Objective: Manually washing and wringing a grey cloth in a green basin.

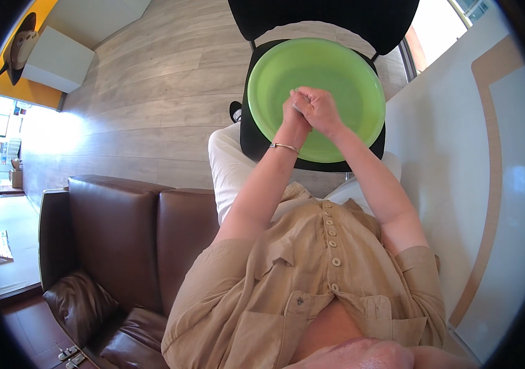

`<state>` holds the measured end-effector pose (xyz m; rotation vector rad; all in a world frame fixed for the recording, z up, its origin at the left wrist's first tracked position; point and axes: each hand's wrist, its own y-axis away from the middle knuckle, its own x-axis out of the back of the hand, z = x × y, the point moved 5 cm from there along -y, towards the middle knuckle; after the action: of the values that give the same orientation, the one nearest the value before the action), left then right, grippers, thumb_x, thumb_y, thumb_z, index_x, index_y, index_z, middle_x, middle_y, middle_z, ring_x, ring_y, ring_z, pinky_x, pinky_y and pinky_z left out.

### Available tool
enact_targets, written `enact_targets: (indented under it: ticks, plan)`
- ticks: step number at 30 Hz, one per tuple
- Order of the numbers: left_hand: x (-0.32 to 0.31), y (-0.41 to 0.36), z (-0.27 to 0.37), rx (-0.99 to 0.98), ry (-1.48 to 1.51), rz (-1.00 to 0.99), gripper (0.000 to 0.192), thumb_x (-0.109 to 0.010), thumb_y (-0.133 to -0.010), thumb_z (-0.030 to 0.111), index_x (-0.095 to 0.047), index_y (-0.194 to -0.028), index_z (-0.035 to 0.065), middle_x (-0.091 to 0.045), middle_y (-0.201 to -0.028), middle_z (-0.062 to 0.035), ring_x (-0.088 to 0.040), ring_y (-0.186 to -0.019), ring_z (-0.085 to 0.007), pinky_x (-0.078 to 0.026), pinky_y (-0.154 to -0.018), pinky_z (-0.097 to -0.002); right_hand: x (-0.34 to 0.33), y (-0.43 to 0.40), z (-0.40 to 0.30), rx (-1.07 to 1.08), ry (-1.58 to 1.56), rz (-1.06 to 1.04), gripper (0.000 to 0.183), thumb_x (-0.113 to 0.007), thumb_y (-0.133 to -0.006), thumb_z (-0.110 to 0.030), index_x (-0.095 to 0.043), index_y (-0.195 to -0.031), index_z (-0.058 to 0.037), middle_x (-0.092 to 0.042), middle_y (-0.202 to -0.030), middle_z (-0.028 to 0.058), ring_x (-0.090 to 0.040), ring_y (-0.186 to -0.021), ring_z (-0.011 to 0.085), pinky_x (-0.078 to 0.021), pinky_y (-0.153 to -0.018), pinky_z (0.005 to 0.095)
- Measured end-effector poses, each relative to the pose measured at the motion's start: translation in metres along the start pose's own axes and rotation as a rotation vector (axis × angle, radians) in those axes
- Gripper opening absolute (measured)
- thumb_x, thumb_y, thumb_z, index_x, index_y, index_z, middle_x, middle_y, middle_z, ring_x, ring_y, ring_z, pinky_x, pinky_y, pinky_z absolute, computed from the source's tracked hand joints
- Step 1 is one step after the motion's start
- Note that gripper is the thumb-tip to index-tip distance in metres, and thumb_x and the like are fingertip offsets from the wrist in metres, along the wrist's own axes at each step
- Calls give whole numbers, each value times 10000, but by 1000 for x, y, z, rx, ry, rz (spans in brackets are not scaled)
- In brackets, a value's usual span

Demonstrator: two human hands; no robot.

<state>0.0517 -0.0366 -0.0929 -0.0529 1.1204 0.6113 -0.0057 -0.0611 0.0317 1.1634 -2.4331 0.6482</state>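
Observation:
My left hand (291,116) and my right hand (319,110) are pressed together, fingers curled, above a round green plastic basin (262,83). A bit of a small pale thing (296,107) shows between the fingers; most of it is hidden, and I cannot tell what it is. My right hand wraps over the left from the right side. The basin rests on the seat of a black chair (254,133), right before my knees. Whether clear water lies at the basin's bottom is hard to tell. A thin metal bracelet (284,147) circles my left wrist.
To my left is a brown leather sofa (115,230) with loose cushions (80,300). A white panel (421,133) stands close on my right. Wood-look flooring (175,83) runs to a white box (59,60) at far left. Sockets (71,357) lie at lower left.

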Motion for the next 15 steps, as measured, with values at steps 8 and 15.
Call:
enact_targets:
  ticks: [8, 15]
  plan:
    - [-18, -1, 0, 38, 19, 94, 304, -293, -895, 275, -491, -1029, 87, -549, -974, -91, -557, -874, -242, -477, -675, -405, 5, -18, 16, 55, 322, 119, 317, -499, -818, -305, -532, -685, -19, -524, -584, 155, -511, -508, 272, -388, -487, 345]
    - [-50, 36, 14, 27, -188, 184, 304, -315, -899, 260, -470, -1034, 35, -545, -970, -102, -568, -859, -210, -490, -688, -355, 41, -10, 73, -169, 287, 200, 343, -512, -798, -361, -560, -737, -27, -577, -693, 171, -563, -659, 336, -431, -589, 403]
